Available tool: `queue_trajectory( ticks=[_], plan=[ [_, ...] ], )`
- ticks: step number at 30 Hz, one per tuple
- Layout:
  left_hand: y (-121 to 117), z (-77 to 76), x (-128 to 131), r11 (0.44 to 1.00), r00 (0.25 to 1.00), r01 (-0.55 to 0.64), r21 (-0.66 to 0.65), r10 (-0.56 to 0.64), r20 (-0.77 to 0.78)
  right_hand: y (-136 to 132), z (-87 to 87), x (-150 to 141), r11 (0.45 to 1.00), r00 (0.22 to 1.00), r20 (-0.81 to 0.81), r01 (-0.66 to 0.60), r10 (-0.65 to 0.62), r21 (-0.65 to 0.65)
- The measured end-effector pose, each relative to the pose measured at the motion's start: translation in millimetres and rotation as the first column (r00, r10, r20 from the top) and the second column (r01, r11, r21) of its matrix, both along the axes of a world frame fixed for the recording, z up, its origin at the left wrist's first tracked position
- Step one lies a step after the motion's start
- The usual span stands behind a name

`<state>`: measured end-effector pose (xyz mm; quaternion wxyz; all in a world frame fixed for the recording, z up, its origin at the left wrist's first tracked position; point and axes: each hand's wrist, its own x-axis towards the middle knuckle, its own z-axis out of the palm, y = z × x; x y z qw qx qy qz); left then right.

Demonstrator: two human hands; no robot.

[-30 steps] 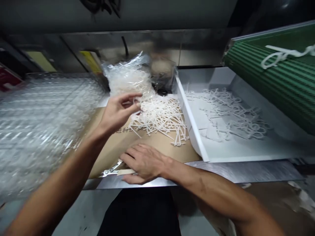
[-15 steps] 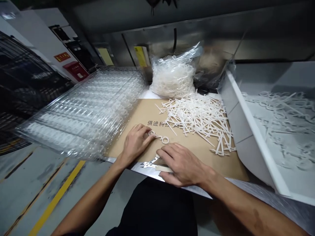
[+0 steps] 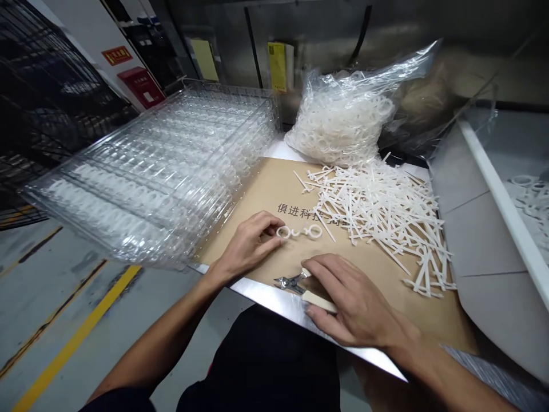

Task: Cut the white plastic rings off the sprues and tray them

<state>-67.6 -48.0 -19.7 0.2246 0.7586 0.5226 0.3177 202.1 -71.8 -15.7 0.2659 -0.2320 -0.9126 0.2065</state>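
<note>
L hand (image 3: 253, 243) pinches ringed pc (image 3: 295, 233) fwd-left of R hand (image 3: 354, 300), half-curled round nippers (image 3: 315, 298).

Left hand (image 3: 249, 246) pinching white double-ring piece (image 3: 295, 233) over cardboard (image 3: 274, 186). From piece: right hand (image 3: 354, 300) holding cutters (image 3: 319, 300), 5 o'clock; white stick heap (image 3: 377, 206), 2–3; bagged white rings (image 3: 338, 129), 1; clear plastic trays (image 3: 163, 177), 10.

a yellow stripe (image 3: 78, 337) crosses the grey floor (image 3: 47, 280).
</note>
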Motion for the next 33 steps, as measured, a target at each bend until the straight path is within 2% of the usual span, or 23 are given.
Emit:
queue_trajectory(
  ticks=[4,8,10,14,17,25,33],
  plan=[
    [-8,9.9,7,0.991,0.993,-0.07,0.113,0.058,0.103,-5,11.0,2,0.972,0.992,-0.079,0.084,-0.104,-0.219],
    [-15,12.5,20,0.962,0.97,-0.119,0.245,0.06,0.238,-7,23.1,4,0.883,0.976,-0.085,0.141,-0.199,-0.448],
    [-18,7.5,26,0.951,0.943,-0.156,0.266,0.064,0.325,-8,25.6,6,0.814,0.971,-0.066,0.156,-0.231,-0.56],
    [-26,-7.0,35,0.952,0.886,-0.202,0.229,0.078,0.456,-8,25.8,9,0.628,0.967,-0.045,0.127,-0.251,-0.768],
    [-31,-14.6,38,0.958,0.858,-0.21,0.195,0.085,0.506,-8,27.0,8,0.544,0.97,-0.038,0.101,-0.24,-0.833],
    [-34,-16.2,40,0.962,0.84,-0.218,0.166,0.098,0.533,-7,30.2,5,0.49,0.973,-0.03,0.089,-0.229,-0.867],
    [-34,-14.4,41,0.943,0.859,-0.245,0.226,0.103,0.501,-8,29.5,4,0.495,0.974,-0.02,0.096,-0.224,-0.864]
  ],
)
